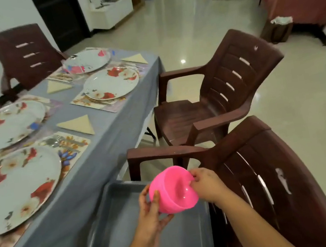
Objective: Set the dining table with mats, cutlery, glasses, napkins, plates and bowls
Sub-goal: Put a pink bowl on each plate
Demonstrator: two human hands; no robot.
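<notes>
A pink plastic bowl (172, 190) is held in mid-air above a grey bin (134, 237), near the corner of the tabletop (103, 138). The left hand (152, 214) is cupped under the bowl's base and outer wall, fingers curled around it. The right hand (206, 184) pinches the bowl's rim between thumb and fingertips. The bowl is tilted, its opening turned toward the right hand; whether one bowl or a nested pair is held cannot be told.

For the step in hand, judged to be bowl placement, the bowl should be levelled before it is carried over the tabletop. It is best set down on the centre of the nearest floral plate (16, 188), which lies on a printed mat (70, 148), and lowered gently so the plate is not shifted. The cutlery (56, 141) beside that plate should be cleared on the approach.

Farther along, a folded napkin (77, 125) lies on the grey tablecloth, and three more floral plates are laid on mats. None of the four plates carries a bowl yet. Brown plastic chairs (214, 101) stand beside the tabletop.
</notes>
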